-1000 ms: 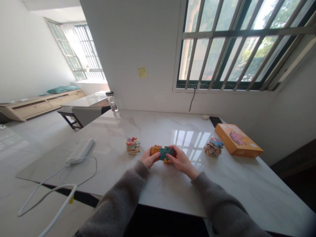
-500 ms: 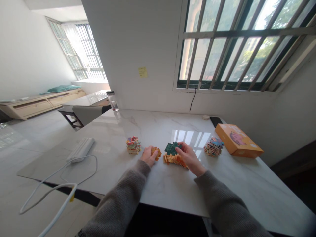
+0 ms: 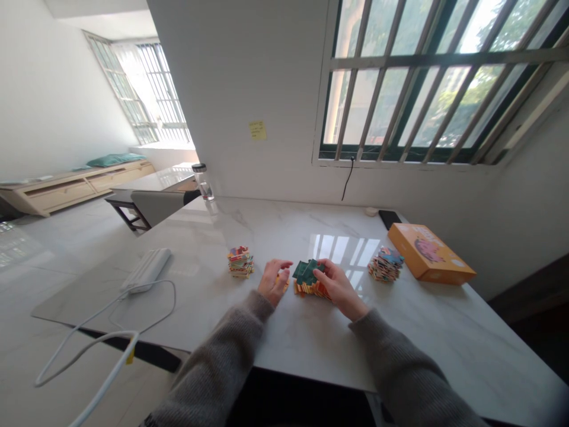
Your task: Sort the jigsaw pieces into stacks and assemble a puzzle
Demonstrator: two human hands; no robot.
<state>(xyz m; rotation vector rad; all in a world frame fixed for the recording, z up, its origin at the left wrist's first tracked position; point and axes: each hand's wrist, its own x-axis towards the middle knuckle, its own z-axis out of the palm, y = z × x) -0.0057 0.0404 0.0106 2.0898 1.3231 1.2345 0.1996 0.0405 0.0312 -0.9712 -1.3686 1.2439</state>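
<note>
Your right hand [image 3: 340, 287] pinches flat dark-green card pieces [image 3: 306, 272]. Your left hand [image 3: 271, 282], fingers parted, half-hides small orange card pieces [image 3: 285, 285].

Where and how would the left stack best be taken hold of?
Probably around the sides of the left stack, spanning as many layers as possible, thumb near and fingers far. Coming from its right looks easiest, as the left grip is on that side. Its layers jut out unevenly, so a light squeeze seems safer than pinching the top.
</note>
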